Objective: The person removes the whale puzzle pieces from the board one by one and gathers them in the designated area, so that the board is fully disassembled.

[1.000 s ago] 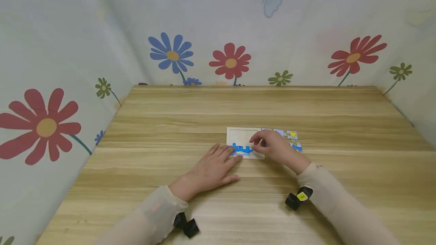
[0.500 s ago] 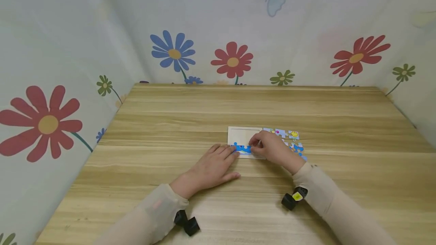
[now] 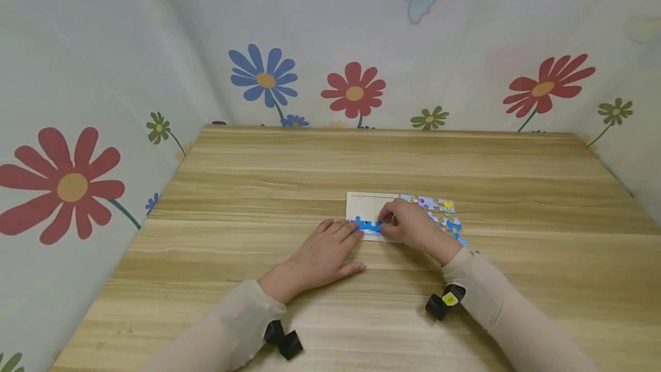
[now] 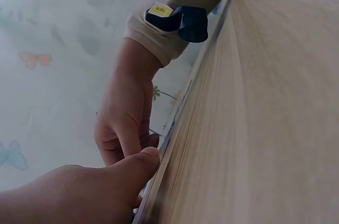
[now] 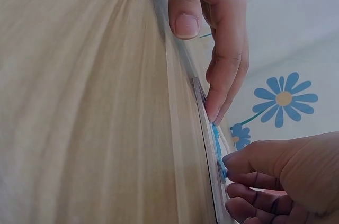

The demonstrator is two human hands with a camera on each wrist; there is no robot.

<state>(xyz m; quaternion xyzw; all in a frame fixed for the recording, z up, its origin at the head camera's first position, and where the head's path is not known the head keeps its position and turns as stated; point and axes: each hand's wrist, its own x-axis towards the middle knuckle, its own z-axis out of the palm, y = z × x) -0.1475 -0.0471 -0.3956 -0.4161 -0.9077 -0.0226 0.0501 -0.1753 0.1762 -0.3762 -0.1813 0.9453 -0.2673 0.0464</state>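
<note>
A shallow wooden puzzle tray [image 3: 368, 204] lies on the table, with joined blue jigsaw pieces [image 3: 368, 226] along its near side. My left hand [image 3: 322, 254] lies with fairly straight fingers, its fingertips resting on the tray's near left corner and the pieces there. At the right end of the blue row, my right hand [image 3: 413, 225] has curled fingers, thumb and fingertips pinching a blue jigsaw piece [image 5: 222, 168] low against the tray. That piece is mostly covered by the fingers. The right hand also hides the tray's right part.
Several loose jigsaw pieces [image 3: 447, 205], one with a yellow flower, lie right of the tray, partly behind the right hand. The wooden table [image 3: 248, 188] ends at a flower-printed cloth [image 3: 310, 33] at the back and sides.
My right hand has come slightly lower and closer to the blue row, its fingertips now at the row's right end. The left hand stays in place. The view has shifted slightly.
</note>
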